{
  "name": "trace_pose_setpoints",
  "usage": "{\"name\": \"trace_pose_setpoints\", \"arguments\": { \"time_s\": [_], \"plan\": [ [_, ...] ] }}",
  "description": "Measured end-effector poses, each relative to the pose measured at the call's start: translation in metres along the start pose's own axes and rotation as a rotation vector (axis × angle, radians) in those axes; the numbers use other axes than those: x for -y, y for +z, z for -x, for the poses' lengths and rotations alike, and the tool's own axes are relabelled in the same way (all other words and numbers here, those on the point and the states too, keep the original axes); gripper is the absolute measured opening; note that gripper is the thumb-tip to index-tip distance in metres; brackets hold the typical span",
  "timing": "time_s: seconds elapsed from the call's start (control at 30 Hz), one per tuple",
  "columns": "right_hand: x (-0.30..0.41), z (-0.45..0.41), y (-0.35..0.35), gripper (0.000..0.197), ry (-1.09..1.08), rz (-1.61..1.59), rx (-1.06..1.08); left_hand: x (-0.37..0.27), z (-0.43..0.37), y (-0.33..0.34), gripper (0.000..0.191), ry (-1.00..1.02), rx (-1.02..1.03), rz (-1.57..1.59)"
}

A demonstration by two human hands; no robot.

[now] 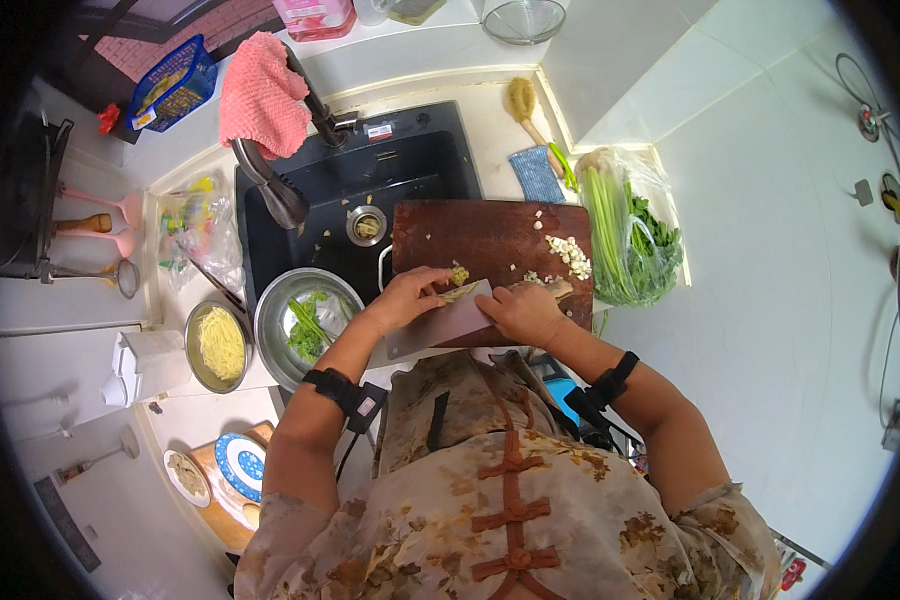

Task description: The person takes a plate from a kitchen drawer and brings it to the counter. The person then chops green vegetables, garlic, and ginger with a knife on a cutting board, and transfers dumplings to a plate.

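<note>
My right hand [523, 311] grips the handle end of a wide-bladed kitchen cleaver [439, 326], whose blade is tilted over the near edge of a dark wooden cutting board [480, 232]. Beside the blade, my left hand [411, 296] has its fingertips on thin pale slices [457, 292] that lie against the blade's upper edge. Just beyond those fingers is a small heap of yellowish minced bits [459, 274]. Chopped white pieces [568, 256] lie at the board's right side, with more chopped bits close to my right hand. Its fingers partly hide the cleaver's handle.
A black sink [420, 169] with a towel-draped faucet [277, 195] lies beyond the board. To the left stand a metal basin [266, 289] of green herbs and a bowl of pale yellow shreds [221, 345]. Bagged celery [607, 240] sits at the right, near a brush [521, 101] and blue cloth [536, 174].
</note>
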State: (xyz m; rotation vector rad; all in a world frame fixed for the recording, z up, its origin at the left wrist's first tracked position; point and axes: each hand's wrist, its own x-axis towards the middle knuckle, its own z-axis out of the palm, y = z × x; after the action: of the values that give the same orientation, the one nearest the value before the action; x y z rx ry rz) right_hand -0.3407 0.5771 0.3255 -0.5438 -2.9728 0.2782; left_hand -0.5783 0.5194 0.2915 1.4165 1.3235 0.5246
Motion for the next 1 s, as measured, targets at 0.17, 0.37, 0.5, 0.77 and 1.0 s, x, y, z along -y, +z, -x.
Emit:
{"name": "trace_pose_setpoints", "arguments": {
  "time_s": [0.17,0.37,0.5,0.77,1.0],
  "plan": [
    [0.000,0.003,-0.006,0.020,-0.058,-0.042,-0.046,-0.004,-0.010,0.009,0.051,0.054,0.078,0.322],
    [0.003,-0.004,-0.011,0.018,-0.090,-0.021,-0.072,0.007,-0.037,0.021,0.033,-0.041,0.088,0.352],
    [0.000,-0.001,-0.009,0.018,-0.103,-0.042,-0.052,0.011,-0.039,0.013,0.024,-0.074,0.020,0.386],
    [0.002,0.000,-0.018,0.022,-0.044,-0.062,-0.006,0.020,-0.013,0.001,0.023,-0.108,0.193,0.533],
    [-0.002,0.002,-0.016,0.021,-0.041,-0.055,0.009,0.022,-0.016,0.006,0.022,-0.027,0.137,0.543]
  ]
}}
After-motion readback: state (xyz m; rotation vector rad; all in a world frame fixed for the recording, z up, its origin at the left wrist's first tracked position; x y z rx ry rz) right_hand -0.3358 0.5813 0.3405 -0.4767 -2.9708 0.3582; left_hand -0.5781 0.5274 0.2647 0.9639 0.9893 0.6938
